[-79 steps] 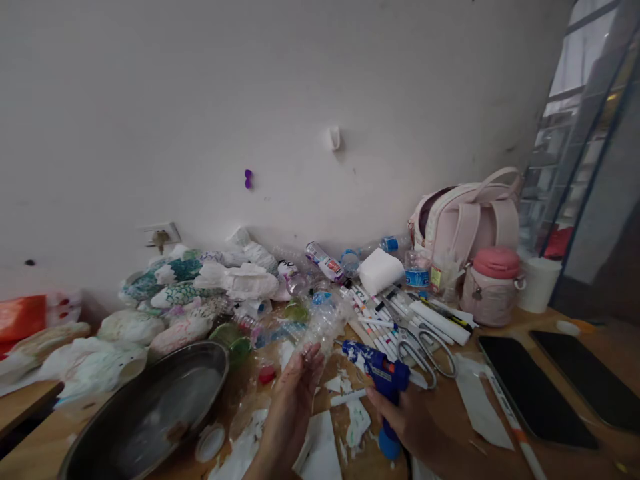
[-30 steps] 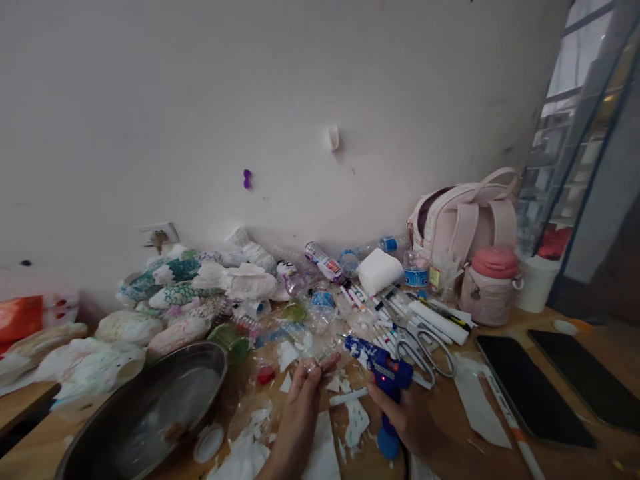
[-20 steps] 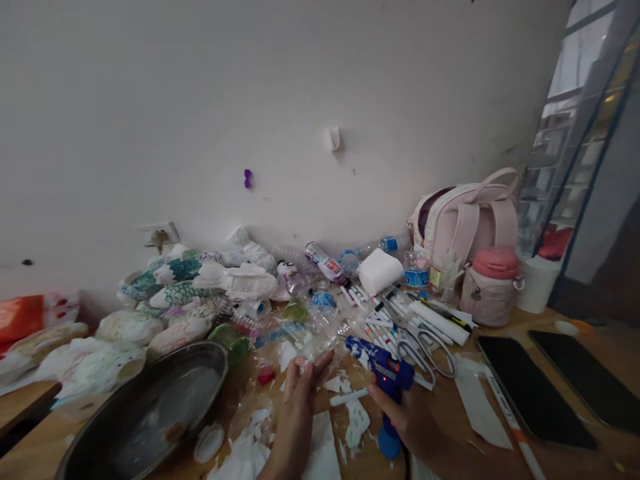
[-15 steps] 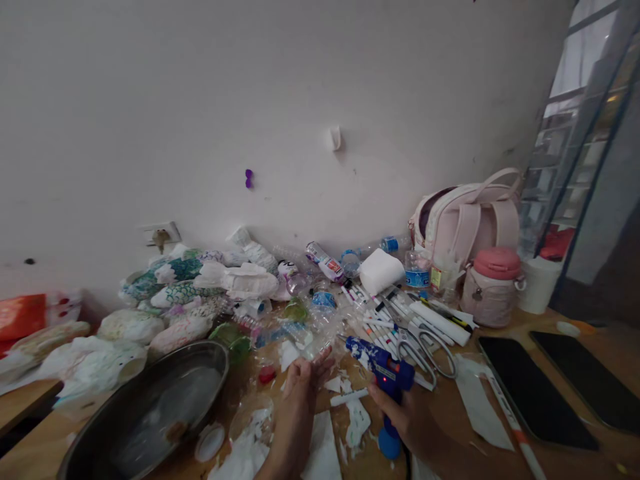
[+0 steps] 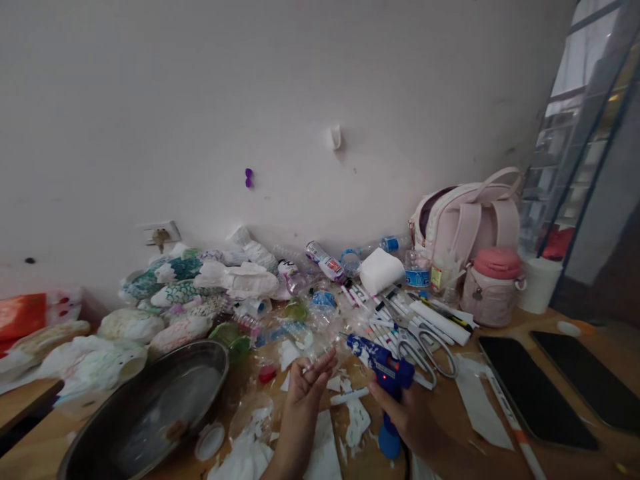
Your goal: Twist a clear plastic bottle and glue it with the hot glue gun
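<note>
In the head view, my right hand (image 5: 407, 417) is closed around the handle of a blue glue gun (image 5: 380, 363). A red light glows on its side, and its nozzle points left toward my other hand. My left hand (image 5: 309, 383) is turned palm up, fingers loosely stretched apart and partly bent, with nothing plainly held. Clear plastic bottles (image 5: 325, 321) lie just beyond its fingertips. Below the hands are white paper scraps (image 5: 357, 423) and a white strip (image 5: 349, 397). A red cap (image 5: 267, 373) rests left of my left hand.
A dark oval basin (image 5: 220, 373) stands at the left, with paper-covered bottle shapes (image 5: 130, 325) behind it. Scissors (image 5: 430, 353) and several markers (image 5: 385, 320) lie beyond the glue gun. At the right are two phones (image 5: 535, 390), a pink jar (image 5: 493, 287) and a backpack (image 5: 465, 213).
My left hand has turned slightly and its fingers have spread more. The glue gun has shifted very little, staying in my right hand.
</note>
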Demonstrator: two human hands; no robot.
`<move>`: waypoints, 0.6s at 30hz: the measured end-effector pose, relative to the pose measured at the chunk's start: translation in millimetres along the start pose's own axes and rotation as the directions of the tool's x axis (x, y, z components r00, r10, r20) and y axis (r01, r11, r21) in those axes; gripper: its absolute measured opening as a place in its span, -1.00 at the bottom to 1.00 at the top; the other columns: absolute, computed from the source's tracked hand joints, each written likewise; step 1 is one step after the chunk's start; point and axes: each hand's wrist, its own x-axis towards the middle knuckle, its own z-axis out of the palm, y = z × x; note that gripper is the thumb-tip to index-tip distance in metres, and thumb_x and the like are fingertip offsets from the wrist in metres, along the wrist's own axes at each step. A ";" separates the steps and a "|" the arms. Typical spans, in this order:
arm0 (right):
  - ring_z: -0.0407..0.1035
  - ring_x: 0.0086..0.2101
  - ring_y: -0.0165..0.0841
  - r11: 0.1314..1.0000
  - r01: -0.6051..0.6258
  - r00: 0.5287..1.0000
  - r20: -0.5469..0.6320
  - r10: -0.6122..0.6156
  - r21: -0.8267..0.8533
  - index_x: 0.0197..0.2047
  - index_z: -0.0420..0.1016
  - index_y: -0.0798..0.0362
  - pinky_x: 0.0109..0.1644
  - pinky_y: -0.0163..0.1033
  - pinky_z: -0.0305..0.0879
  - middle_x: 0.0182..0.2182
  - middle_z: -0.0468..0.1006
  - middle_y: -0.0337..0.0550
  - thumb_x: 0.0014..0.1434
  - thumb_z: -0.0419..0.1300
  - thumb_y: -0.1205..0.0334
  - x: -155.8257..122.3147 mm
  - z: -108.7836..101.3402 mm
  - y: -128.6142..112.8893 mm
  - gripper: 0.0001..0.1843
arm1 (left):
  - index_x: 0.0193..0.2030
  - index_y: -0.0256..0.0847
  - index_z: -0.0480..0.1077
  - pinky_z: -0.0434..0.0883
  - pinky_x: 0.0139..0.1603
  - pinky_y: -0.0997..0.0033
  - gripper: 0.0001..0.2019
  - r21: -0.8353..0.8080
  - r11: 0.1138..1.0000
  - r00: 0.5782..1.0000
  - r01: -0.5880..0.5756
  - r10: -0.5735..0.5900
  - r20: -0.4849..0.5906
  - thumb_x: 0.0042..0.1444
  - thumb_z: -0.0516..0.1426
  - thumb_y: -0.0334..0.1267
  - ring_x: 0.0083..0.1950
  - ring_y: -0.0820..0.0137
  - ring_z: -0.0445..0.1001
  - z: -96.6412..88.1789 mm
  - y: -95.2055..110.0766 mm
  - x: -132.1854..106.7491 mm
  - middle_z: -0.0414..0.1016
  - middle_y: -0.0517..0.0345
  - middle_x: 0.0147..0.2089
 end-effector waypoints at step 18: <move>0.50 -0.19 -0.09 0.994 0.056 0.997 0.057 -0.050 -0.093 -0.18 0.55 0.07 -0.10 -0.14 0.41 -0.29 0.65 -0.01 0.13 0.06 -0.09 -0.7 -4.7 -12.0 -0.55 | -0.45 -0.27 0.44 0.50 -0.05 0.57 -0.83 -0.287 0.952 0.970 0.110 -0.165 -0.176 0.08 0.16 -0.56 -0.01 0.32 0.57 1.4 12.6 1.4 0.65 -0.02 -0.13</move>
